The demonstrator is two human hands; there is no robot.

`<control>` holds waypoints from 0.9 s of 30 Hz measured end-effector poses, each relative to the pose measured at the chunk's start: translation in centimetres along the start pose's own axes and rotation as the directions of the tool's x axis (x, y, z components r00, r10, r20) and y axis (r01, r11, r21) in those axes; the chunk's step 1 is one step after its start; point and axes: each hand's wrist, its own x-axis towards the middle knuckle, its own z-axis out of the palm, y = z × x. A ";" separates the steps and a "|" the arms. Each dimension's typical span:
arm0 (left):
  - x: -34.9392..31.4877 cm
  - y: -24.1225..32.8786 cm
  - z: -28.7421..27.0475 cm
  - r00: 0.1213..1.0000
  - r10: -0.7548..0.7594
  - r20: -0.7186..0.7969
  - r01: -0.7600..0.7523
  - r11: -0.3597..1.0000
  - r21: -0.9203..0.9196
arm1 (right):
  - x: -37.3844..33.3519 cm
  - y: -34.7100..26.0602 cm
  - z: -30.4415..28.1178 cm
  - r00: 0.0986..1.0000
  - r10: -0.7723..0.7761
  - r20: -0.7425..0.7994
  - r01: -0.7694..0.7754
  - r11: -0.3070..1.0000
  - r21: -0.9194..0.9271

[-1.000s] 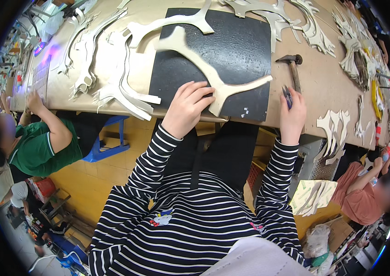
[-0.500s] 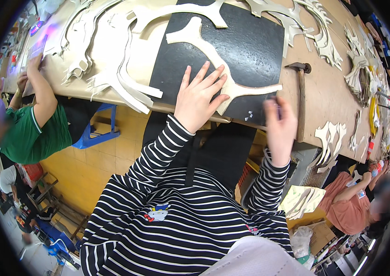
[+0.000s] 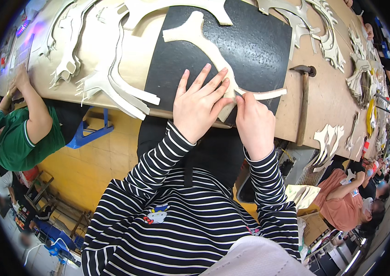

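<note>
A branched, cream-coloured flat cut piece (image 3: 204, 41), which looks like leather or padded material, lies on a black mat (image 3: 257, 50). Over its lower middle my left hand (image 3: 198, 103) rests flat, fingers spread, steadying nothing else. Close beside it, my right hand (image 3: 254, 119) is closed in a pinch at the edge where the thin right arm of the piece begins. Whatever sits between its thumb and finger is too small or hidden to make out. My right hand covers part of the mat's near edge.
A hammer (image 3: 304, 101) with a wooden handle lies right of the mat. Similar cut pieces (image 3: 116, 87) are stacked to the left, with more bundles (image 3: 328, 41) at far right. A co-worker in green (image 3: 31, 126) sits left, another in salmon (image 3: 342, 198) at right.
My right hand has moved left from the mat's right side to the cut piece and closed in a pinch there. The left hand stays on the piece; the view has shifted slightly.
</note>
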 end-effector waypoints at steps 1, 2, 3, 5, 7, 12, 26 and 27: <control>0.1 0.1 0.1 1.000 -0.018 -0.020 0.018 1.000 0.003 | 0.0 -0.1 0.0 1.000 0.021 0.013 -0.021 1.000 -0.002; 0.2 0.3 0.2 0.998 -0.043 -0.039 0.043 0.999 -0.001 | 0.0 -0.3 -0.1 0.998 0.050 0.029 -0.050 0.999 -0.012; 0.3 0.4 0.2 0.996 -0.073 -0.046 0.072 0.997 -0.007 | 0.0 -0.5 -0.1 0.995 0.084 0.050 -0.083 0.996 -0.021; 0.4 0.9 0.2 0.990 -0.114 -0.080 0.113 0.993 -0.015 | -0.1 -0.9 0.0 0.994 0.105 0.031 -0.103 0.993 -0.049; 0.4 1.2 0.2 0.984 -0.158 -0.084 0.158 0.987 -0.004 | -0.1 -1.2 0.1 0.992 0.124 0.016 -0.123 0.991 -0.053; 0.8 1.5 0.3 0.967 -0.239 -0.088 0.237 0.971 -0.039 | -0.3 -1.5 0.5 0.991 0.135 0.011 -0.134 0.989 -0.059; 0.8 1.0 0.6 0.958 -0.257 -0.125 0.249 0.966 -0.072 | -0.2 -0.2 0.5 0.998 0.069 0.007 -0.069 0.997 0.028; 0.8 1.0 0.6 0.957 -0.253 -0.145 0.243 0.966 -0.084 | -0.3 -0.5 0.7 0.998 0.057 -0.017 -0.057 0.998 -0.020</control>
